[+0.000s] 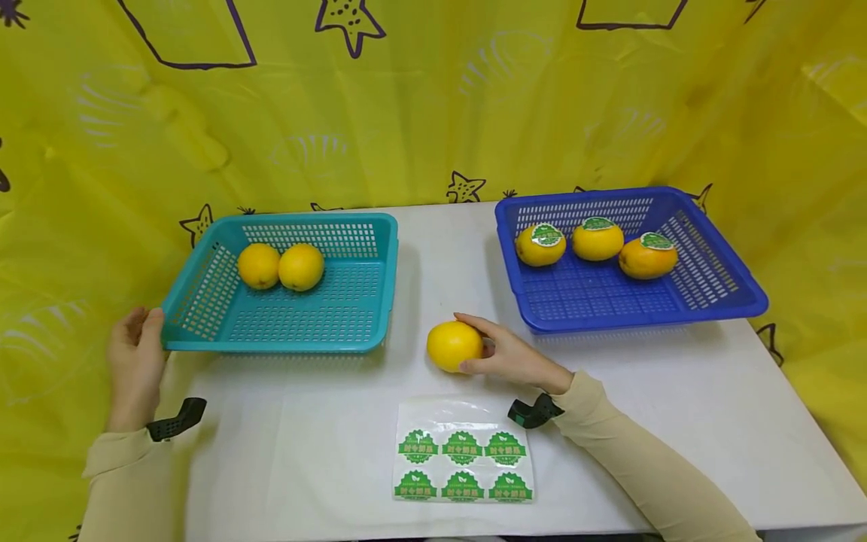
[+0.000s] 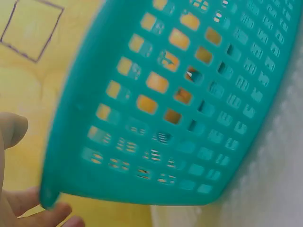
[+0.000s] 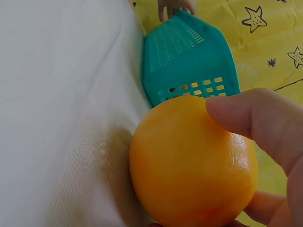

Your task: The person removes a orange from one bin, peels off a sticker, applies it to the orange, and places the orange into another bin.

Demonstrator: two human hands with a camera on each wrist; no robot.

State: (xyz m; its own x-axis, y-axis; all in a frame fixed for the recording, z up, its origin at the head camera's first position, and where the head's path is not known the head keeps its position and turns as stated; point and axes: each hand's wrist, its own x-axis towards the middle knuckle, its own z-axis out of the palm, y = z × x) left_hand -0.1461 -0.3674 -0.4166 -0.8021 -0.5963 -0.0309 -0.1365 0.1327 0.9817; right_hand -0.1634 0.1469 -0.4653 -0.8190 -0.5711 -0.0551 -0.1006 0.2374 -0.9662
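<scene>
My right hand (image 1: pixel 508 357) grips a yellow-orange orange (image 1: pixel 454 346) low over the white table, between two baskets. In the right wrist view the thumb (image 3: pixel 236 113) lies on top of the orange (image 3: pixel 189 165), with fingers curled below. My left hand (image 1: pixel 135 369) is at the front left corner of a teal basket (image 1: pixel 271 346). The left wrist view shows its thumb (image 2: pixel 12 130) apart from the rim and its fingertips (image 2: pixel 47 215) at the basket corner. Two oranges (image 1: pixel 301 267) lie inside that basket.
A blue basket (image 1: pixel 630 320) at the right holds three oranges (image 1: pixel 598 239) with green stickers on top. Nearer the front edge lies a sheet (image 1: pixel 463 467) of several round green stickers. A yellow patterned cloth (image 1: pixel 406 98) hangs behind the table (image 1: pixel 291 452).
</scene>
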